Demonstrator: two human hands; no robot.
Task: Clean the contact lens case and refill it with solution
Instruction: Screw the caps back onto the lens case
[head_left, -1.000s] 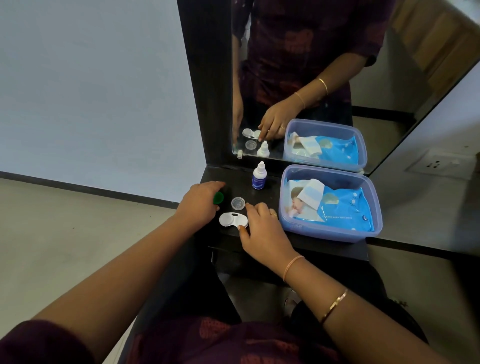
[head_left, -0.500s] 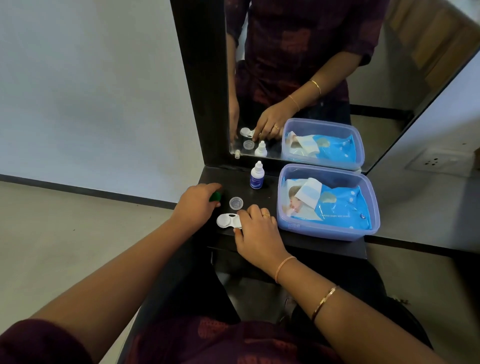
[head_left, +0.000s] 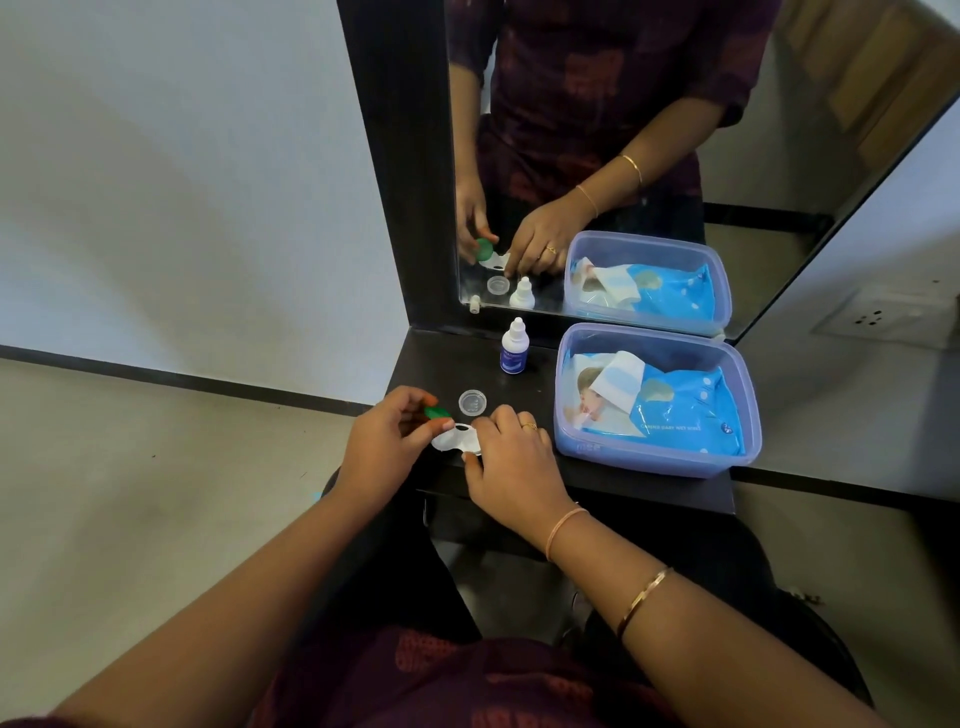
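Observation:
The white contact lens case (head_left: 453, 439) lies near the front left of the dark shelf (head_left: 649, 483). My left hand (head_left: 382, 441) pinches its green cap (head_left: 436, 413) just above the case's left well. My right hand (head_left: 511, 467) holds the case's right end with curled fingers. The clear cap (head_left: 472, 402) lies loose on the shelf just behind the case. The small white solution bottle (head_left: 514, 347) with a blue label stands upright further back, near the mirror.
A clear blue plastic tub (head_left: 655, 457) holding a blue pack of wet wipes (head_left: 670, 405) fills the shelf's right half. A dark-framed mirror (head_left: 400, 156) stands behind and repeats the scene. A wall socket (head_left: 878, 317) is at far right.
My left hand has lifted the green cap and brought it right, over the case's left well. My right hand has closed more tightly on the case's right end.

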